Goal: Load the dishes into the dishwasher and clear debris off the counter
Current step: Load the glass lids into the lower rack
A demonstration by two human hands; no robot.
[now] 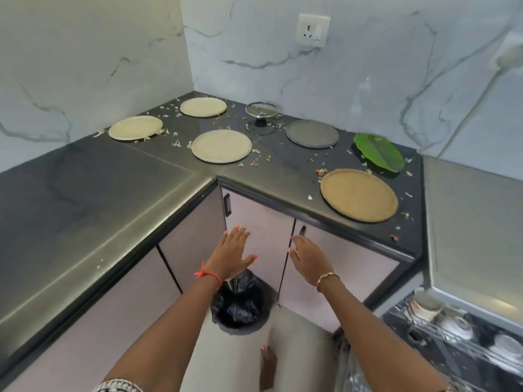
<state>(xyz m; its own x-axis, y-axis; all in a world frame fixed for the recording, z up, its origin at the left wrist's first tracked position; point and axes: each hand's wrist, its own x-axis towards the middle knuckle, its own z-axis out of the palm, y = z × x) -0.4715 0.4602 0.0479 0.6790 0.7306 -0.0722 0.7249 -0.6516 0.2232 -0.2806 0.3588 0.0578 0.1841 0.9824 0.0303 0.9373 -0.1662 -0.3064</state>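
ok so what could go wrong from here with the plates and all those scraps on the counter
The tan plate sits near the front edge of the counter; sweeping the debris around it could nudge it off. The bin stands on the floor below the inner corner, so scraps swept from elsewhere may miss it. The pulled-out dishwasher rack, low on the right, could be bumped while stepping over.

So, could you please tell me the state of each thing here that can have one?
Left hand: open, holds nothing.
Right hand: open, holds nothing.
Cabinet doors: closed.
Bin: uncovered, lined.
Dishwasher rack: pulled out, holds cups.
Counter: strewn with debris.
Glass lid: upside down.
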